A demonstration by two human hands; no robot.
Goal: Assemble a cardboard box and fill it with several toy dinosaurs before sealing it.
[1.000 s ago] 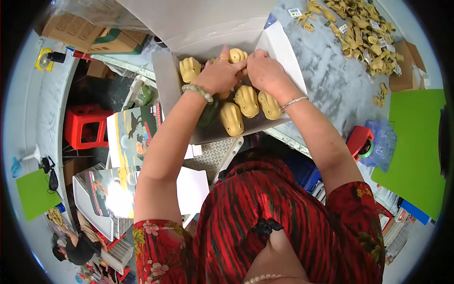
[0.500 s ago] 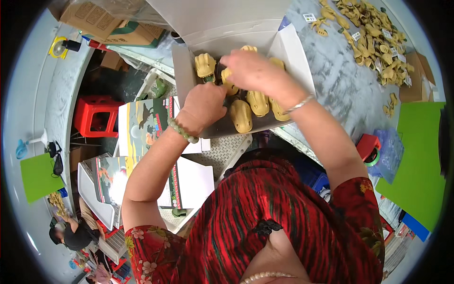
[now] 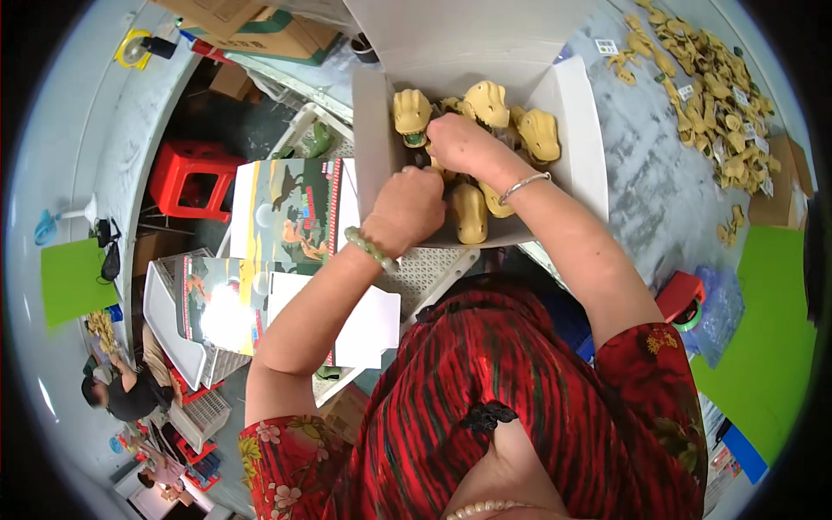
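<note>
Reaching deeper, my right hand [image 3: 464, 143] now grips among the yellow toy pieces [image 3: 485, 104] in the white box [image 3: 572, 130]. My left hand [image 3: 412, 204] has slid back toward the near edge, fist closed; I cannot tell on what.

Both bare forearms rise from the lower edge and meet near the top centre, hands close together. The left hand [image 3: 407, 208] is curled into a loose fist, knuckles up, a band of pale green beads at its wrist, elbow bent out to the left. The right hand [image 3: 459, 143] sits just above it, fingers folded downward and hidden from view, a thin silver bangle on its wrist, forearm running straight down to a red patterned sleeve.
</note>
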